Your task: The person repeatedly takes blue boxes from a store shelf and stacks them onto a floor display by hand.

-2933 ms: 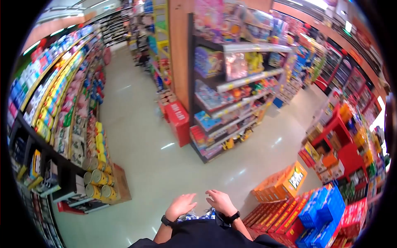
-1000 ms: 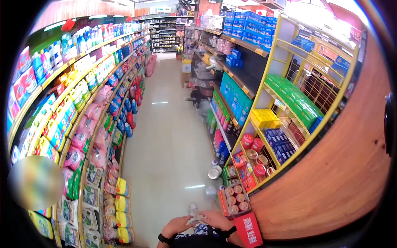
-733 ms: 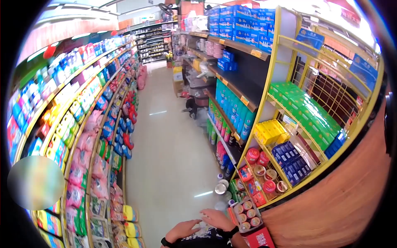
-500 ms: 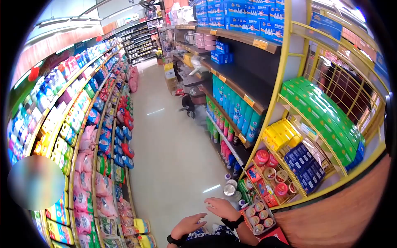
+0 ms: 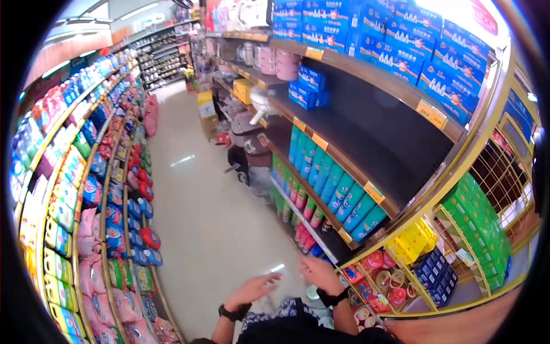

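Low in the view, my left hand hovers over the aisle floor, fingers spread and holding nothing. To its right my right hand is held up with its fingers apart, also empty, close to the lower right shelves. Each wrist wears a black band. Patterned cloth shows between my forearms. Nearest to my right hand are teal spray cans on a shelf above it and red-lidded jars in a yellow rack to its right.
Shelves of detergent bottles and pink bags curve along the left. On the right, blue boxes top a shelf, with green boxes in the yellow rack. A black object and a carton stand along the aisle's right side.
The view has turned from the wood-faced pillar into the aisle, and the right shelves now look larger and closer. Both hands stay raised and empty, slightly farther apart.
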A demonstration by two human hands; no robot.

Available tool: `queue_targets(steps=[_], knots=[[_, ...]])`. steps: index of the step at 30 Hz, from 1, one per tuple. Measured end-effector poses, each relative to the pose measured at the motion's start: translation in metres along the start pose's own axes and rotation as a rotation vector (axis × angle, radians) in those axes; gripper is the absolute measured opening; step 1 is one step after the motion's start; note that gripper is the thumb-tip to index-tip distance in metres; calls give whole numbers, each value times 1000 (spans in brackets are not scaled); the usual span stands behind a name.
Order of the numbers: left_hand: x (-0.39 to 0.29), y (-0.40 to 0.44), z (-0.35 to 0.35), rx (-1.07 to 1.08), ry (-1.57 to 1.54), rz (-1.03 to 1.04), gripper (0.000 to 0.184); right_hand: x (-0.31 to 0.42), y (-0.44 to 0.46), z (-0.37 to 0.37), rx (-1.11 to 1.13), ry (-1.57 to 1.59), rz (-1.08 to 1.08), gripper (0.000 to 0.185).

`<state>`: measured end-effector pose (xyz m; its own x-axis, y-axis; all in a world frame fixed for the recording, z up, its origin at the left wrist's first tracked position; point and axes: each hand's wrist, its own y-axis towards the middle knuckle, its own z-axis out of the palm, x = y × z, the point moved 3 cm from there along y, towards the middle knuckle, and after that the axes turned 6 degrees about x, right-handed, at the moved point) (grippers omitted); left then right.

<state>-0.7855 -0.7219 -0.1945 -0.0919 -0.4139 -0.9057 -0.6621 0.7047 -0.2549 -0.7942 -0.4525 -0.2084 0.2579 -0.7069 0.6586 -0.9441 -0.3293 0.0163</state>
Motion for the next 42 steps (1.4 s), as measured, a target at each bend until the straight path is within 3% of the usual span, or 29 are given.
queue_targets(steps=[3, 9, 13, 19, 22, 26, 28, 30, 31, 35, 38, 39, 42], knots=[[7, 30, -64, -33, 175, -10, 49, 6, 39, -25, -122, 110, 57, 30], [16, 106, -151, 120, -128, 138, 46, -20, 125, -24, -130, 308, 164, 28], [13, 169, -211, 181, -76, 76, 45, -42, 204, -35, -277, 315, 105, 25], [-9, 258, -335, -15, 31, 197, 41, -49, 338, -94, -491, 470, 205, 13], [-21, 309, -390, -179, 3, 257, 36, -59, 401, -117, -663, 348, -22, 12], [-55, 378, -444, -345, -170, 360, 32, -43, 447, -152, -707, 228, 1, 11], [-60, 418, -465, -356, -239, 455, 38, -48, 465, -164, -797, 205, -20, 11], [-68, 457, -483, -371, -249, 460, 43, -52, 480, -174, -905, 214, 10, 12], [-68, 476, -487, -343, -398, 407, 47, -52, 488, -181, -960, 216, 26, 13], [-75, 545, -512, -415, -355, 539, 72, -50, 519, -207, -1035, 282, 84, 19], [-87, 570, -528, -408, -330, 533, 72, -46, 553, -220, -1097, 301, 82, 17], [-92, 577, -535, -449, -286, 645, 73, -45, 563, -223, -1125, 298, 99, 18], [-98, 588, -549, -450, -223, 720, 75, -56, 593, -222, -1231, 191, 125, 19]])
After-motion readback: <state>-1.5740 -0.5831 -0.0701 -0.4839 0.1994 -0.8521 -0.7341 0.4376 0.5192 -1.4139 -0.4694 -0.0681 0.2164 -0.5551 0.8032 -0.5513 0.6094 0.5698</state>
